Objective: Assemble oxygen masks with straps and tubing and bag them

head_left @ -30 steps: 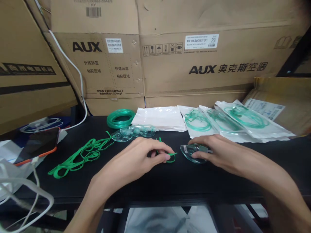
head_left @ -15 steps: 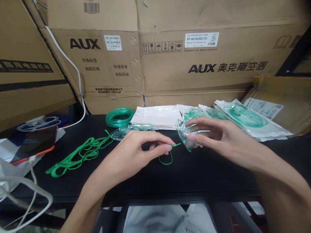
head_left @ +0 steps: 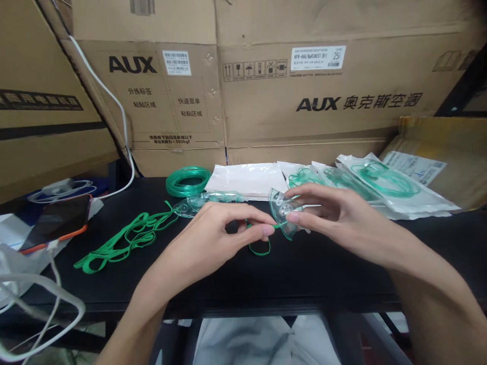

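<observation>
My left hand (head_left: 228, 228) pinches a thin green elastic strap (head_left: 260, 253) near its end, and the strap hangs in a small loop below the fingers. The strap's tip reaches the edge of a clear green-tinted mask (head_left: 280, 213); whether it passes through a hole there is too small to tell. Thumb and fingers of my right hand (head_left: 335, 213) grip the mask from the right, above the black table. Behind my left hand lies another clear mask (head_left: 186, 207), partly hidden, beside a pile of green straps (head_left: 129, 238).
A coil of green tubing (head_left: 187, 181), white packets (head_left: 247, 180) and bagged green tubing (head_left: 391, 182) line the back, before a large cardboard box (head_left: 262, 111). At the left are a phone (head_left: 57, 220) and white cables (head_left: 57, 291).
The mask in my right hand has moved left towards my left hand. The strap's tip, earlier apart from the mask, now meets its edge.
</observation>
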